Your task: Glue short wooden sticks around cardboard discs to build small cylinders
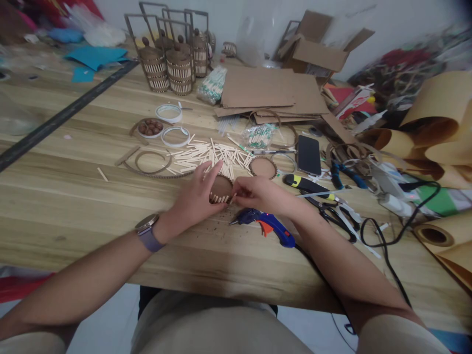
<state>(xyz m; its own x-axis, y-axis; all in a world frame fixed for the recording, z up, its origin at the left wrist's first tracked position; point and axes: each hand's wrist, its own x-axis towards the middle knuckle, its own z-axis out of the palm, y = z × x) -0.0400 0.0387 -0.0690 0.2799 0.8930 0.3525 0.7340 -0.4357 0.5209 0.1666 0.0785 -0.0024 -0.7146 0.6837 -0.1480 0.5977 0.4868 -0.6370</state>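
My left hand (199, 194) curls around a small round cardboard disc (221, 187) lying on the wooden table (73, 196), holding it by the rim. Short wooden sticks (219, 198) stand glued along the disc's near edge. My right hand (254, 192) pinches a thin stick at the disc's right side, fingers pressed together. A watch sits on my left wrist. A pile of loose wooden sticks (210, 155) lies just behind the disc. A blue glue gun (267, 223) rests on the table right below my right hand.
Another toothed disc (263, 167), a phone (309, 154), a yellow-handled cutter (306, 185) and scissors (337, 216) lie to the right. Tape rolls (169, 113), cardboard rings and finished stick lanterns (173, 66) stand behind. Cardboard sheets (269, 91), paper rolls and cables crowd the right.
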